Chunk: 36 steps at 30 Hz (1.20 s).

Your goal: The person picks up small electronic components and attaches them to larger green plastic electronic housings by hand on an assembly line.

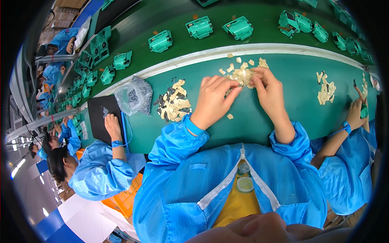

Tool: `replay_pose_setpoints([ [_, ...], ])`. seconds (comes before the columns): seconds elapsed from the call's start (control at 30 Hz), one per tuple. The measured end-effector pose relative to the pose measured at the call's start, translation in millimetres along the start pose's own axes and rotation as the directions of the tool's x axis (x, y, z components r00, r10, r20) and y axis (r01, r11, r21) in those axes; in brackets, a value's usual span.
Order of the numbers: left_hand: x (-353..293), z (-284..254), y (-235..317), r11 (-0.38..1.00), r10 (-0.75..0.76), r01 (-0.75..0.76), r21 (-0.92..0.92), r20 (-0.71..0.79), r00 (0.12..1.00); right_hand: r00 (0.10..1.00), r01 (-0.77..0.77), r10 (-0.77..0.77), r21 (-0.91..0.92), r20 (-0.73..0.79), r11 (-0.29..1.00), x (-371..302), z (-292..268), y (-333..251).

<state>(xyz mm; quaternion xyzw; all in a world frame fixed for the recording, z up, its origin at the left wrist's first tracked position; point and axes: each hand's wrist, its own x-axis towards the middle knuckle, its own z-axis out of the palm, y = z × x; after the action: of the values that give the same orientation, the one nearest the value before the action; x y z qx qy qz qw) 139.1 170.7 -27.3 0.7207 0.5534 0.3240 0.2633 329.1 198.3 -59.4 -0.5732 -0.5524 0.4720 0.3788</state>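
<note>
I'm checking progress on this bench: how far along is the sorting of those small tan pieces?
Looks done, though I can't be sure: a mixed pile of tan and dark pieces lies to the person's left, beside a clear plastic bag. In hand: the left hand and right hand both pinch at the tan pile by the conveyor edge. Left: that pile is sizeable, with loose pieces scattered around it.

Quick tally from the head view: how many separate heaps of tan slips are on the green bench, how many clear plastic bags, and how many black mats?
Heaps of tan slips: 4 (others at and)
Clear plastic bags: 1
Black mats: 1
Total: 6
</note>
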Motion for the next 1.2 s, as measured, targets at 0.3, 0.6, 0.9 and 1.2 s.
replay_pose_setpoints([
  [0.3,-2.4,-8.4,0.6,0.917,0.263,-0.238,0.319,-0.037,0.964,0.88,-0.384,0.351,0.043,0.319,0.922,19.8,-14.3,-14.4],
  [0.6,-3.3,-6.5,-4.5,0.936,0.215,-0.196,0.292,-0.035,0.976,0.983,0.077,-0.064,-0.07,0.172,0.995,30.6,-10.0,-6.3],
  [0.9,-2.9,-0.1,-2.2,0.901,0.29,-0.266,0.344,-0.021,0.957,0.738,-0.471,0.476,-0.142,0.478,0.871,26.5,-16.1,-28.8],
  [1.2,-2.2,-3.5,3.5,0.903,0.32,-0.284,0.322,-0.064,0.945,0.808,-0.352,0.337,-0.062,0.483,0.934,62.4,-44.1,-48.5],
])
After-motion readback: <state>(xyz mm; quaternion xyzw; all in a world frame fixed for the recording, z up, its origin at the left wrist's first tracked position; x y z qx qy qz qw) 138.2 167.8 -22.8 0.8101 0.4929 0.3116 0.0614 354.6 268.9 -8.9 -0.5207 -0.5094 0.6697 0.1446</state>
